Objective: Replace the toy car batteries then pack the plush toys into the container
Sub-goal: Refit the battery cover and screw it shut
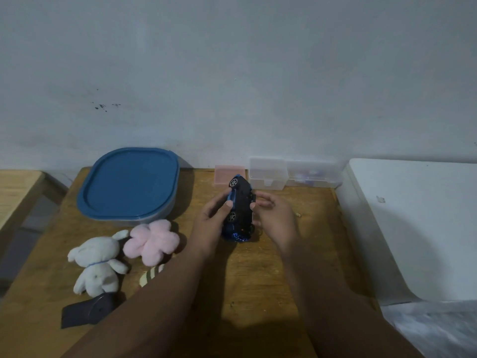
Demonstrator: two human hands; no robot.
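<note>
Gripping the toy car (pixel 240 202) underside-up above the tabletop (pixel 258 280), your left hand (pixel 211 223) and right hand (pixel 276 218) clasp its sides.

Brown wooden table (pixel 258 293): visible grain, matt, somewhat worn. Far left, container with blue plastic lid (pixel 131 183): smooth, matt; its wall below looks translucent plastic. Near left, white plush rabbit (pixel 96 264) and pink plush flower-shaped toy (pixel 152 241): soft, fuzzy cloth pile. Striped plush piece (pixel 151 276) beside them, mostly hidden; cloth. Blue toy car (pixel 238 209): plastic, black matt underside, glossy blue body, nose sparkling; wheel hubs look silvery. Far side: small pink plastic box (pixel 228 175), frosted; two clear plastic boxes (pixel 268 173), smooth, translucent. Near left, dark object (pixel 87 310): matt, material unclear. Wall (pixel 232 73): matt paint, scuffed.
</note>
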